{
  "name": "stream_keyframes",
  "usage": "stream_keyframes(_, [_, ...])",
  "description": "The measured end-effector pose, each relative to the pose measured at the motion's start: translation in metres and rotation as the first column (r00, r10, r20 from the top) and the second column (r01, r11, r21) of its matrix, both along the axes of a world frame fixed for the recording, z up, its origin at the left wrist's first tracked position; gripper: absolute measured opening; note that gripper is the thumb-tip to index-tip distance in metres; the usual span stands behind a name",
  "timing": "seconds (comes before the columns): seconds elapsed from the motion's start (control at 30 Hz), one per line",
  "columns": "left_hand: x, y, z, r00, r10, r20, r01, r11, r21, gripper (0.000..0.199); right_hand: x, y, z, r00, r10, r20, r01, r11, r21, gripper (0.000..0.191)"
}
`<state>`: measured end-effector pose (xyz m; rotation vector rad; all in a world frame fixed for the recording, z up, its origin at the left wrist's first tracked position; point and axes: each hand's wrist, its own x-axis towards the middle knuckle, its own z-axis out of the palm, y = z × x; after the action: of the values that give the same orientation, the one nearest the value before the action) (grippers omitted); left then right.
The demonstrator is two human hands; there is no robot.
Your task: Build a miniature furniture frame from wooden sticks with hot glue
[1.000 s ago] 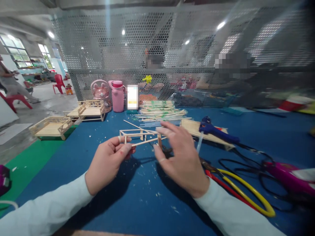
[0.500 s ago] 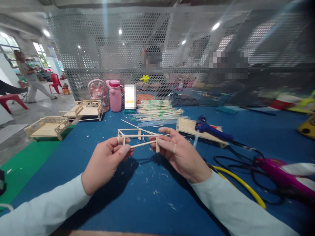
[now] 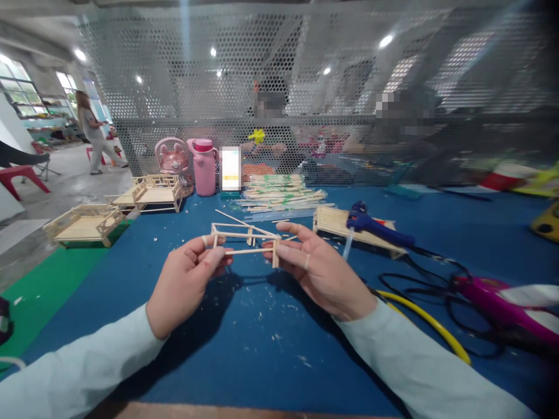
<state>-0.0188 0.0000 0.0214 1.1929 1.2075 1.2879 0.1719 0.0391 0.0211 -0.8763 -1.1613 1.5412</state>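
Note:
A small frame of thin wooden sticks (image 3: 247, 234) is held between my two hands above the blue table. My left hand (image 3: 186, 279) pinches its left side, thumb on the end of the lower stick. The right-hand leg is gripped by my right hand (image 3: 323, 267), its forefinger stretched over the top. Beyond the frame, a bundle of sticks (image 3: 279, 195) lies near the mesh. To the right, a blue glue gun (image 3: 379, 228) rests on a flat wooden piece (image 3: 332, 224), a clear glue stick poking out of it.
Small wooden bench models (image 3: 87, 224) stand at the left, near a pink bottle (image 3: 204, 169) and a lit phone (image 3: 231, 169). Black cables, a yellow curved handle (image 3: 437, 323) and a magenta tool (image 3: 493, 302) lie right. A person (image 3: 94, 131) walks at the back left.
The frame's lower stick has turned more level, and its right end has moved slightly left with my right hand. The person in the background has moved to the right.

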Motion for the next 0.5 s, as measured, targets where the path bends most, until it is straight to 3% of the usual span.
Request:
stream_keyframes(0.27, [0.0049,-0.0010,-0.0020,0.995,0.029,0.097,-0.029,1.000,-0.002,0.038,-0.0018,0.0037,-0.0033,0.993,-0.115,0.017,0.112,0.986,0.123,0.053])
stream_keyframes(0.5, [0.0085,0.0022,-0.0097,0.996,-0.008,0.088,0.009,1.000,-0.006,0.038,0.0026,0.0073,-0.0058,0.994,-0.092,0.066,0.083,0.989,0.121,0.049])
